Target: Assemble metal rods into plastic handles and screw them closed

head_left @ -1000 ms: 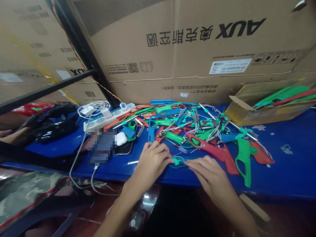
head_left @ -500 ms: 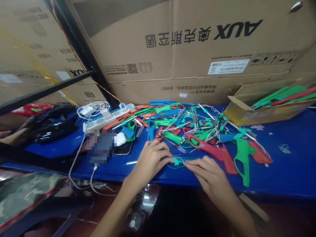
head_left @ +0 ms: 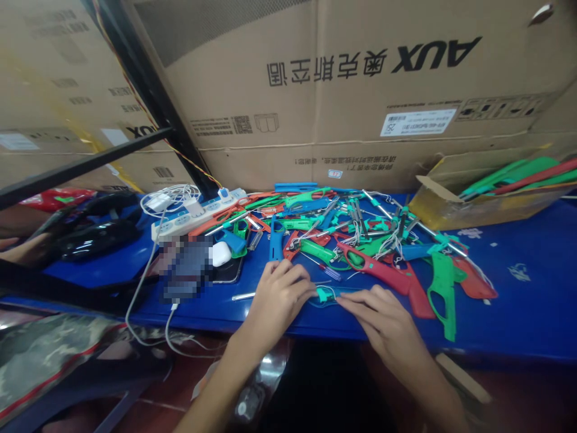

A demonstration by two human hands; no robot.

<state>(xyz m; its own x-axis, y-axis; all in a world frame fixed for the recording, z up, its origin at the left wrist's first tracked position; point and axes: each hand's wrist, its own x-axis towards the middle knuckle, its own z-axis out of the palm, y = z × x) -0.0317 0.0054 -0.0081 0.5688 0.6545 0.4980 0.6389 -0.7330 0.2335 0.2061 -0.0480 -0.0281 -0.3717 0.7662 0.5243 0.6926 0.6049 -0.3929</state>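
Note:
At the table's near edge lies a blue long-nosed gas lighter (head_left: pixel 325 294), its shell open, with a teal part and a thin white wire showing. Its metal tube (head_left: pixel 243 296) sticks out to the left from beneath my left hand (head_left: pixel 285 293). That hand is closed over the lighter's left part, fingertips at the teal piece. From the other side my right hand (head_left: pixel 383 313) pinches the lighter's right end with thumb and fingers; the exact grip point is partly hidden. Just behind is a pile of lighter parts, including a red shell (head_left: pixel 378 272) and a green shell (head_left: pixel 442 294).
A purple-handled screwdriver (head_left: pixel 331 272) lies behind my hands. To the left are a power strip (head_left: pixel 174 227), a phone (head_left: pixel 228 273) and a white earbud case (head_left: pixel 220 254). An open carton (head_left: pixel 487 201) holds more shells at right. A black metal frame (head_left: pixel 81 162) crosses the left side.
My left hand has shifted very slightly down and its fingers have closed in a little. My right hand and the lighter stay almost where they were.

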